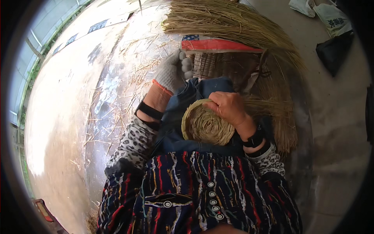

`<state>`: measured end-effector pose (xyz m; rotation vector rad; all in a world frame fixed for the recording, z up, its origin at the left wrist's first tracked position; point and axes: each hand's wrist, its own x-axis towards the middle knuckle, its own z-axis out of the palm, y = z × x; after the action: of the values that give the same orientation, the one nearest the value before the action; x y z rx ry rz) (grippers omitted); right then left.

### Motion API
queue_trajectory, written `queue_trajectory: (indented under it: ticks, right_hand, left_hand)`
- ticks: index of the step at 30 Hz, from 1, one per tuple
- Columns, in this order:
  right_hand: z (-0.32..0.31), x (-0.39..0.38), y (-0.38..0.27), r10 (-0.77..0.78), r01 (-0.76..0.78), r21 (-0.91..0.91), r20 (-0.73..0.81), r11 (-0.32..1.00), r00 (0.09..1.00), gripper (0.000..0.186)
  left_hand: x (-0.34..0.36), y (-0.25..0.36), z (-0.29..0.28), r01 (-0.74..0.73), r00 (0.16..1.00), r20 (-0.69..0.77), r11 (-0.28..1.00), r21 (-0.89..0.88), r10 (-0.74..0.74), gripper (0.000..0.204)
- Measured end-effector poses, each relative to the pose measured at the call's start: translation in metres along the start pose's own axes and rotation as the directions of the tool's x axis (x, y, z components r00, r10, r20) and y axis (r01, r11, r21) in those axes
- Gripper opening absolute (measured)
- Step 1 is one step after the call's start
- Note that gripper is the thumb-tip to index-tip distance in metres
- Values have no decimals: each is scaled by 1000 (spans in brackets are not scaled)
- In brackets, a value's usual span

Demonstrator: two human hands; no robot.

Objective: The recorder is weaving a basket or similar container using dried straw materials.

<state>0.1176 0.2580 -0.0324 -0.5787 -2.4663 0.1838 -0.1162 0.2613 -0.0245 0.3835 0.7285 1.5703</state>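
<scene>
A small round woven straw basket (208,123) rests tilted in my lap, its coiled bottom toward me. My bare right hand (228,107) grips its upper right rim, thumb inside. Loose straw ends (269,104) stick out to the right behind that hand. Up and to the left, away from the basket, is my left hand (175,70) in a grey knit glove with an orange cuff. Its fingers are curled in; whatever they may hold is too small to make out. Dark blue trousers (171,117) lie under the basket.
A thick bundle of long straw (230,19) lies across the far side, with more straw (286,128) hanging at the right. A brown wicker basket (204,64) with a red cloth edge (222,45) stands beyond my knees. Straw bits litter the ground at left. Bags (333,19) lie far right.
</scene>
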Motion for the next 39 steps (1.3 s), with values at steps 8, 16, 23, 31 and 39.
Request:
queue_trajectory:
  ticks: [8,16,23,31,39]
  right_hand:
    - [1,-12,-2,20,-11,187,-44,982,999,30]
    - [5,-22,0,93,-93,42,4,995,996,22]
    - [11,-25,-2,109,-99,136,-65,986,992,20]
    - [8,-41,11,87,-85,-98,17,992,996,20]
    - [16,-51,-8,307,-309,-231,-47,922,951,20]
  left_hand:
    - [-9,36,-33,-2,996,-82,898,440,43,24]
    - [-103,-49,19,-365,909,415,-438,822,21,20]
    - [-110,-64,25,-309,905,425,-711,632,-15,15]
    - [-89,-72,10,-260,950,312,-578,773,-9,17]
    - [-94,-75,-1,-260,944,326,-508,821,44,14]
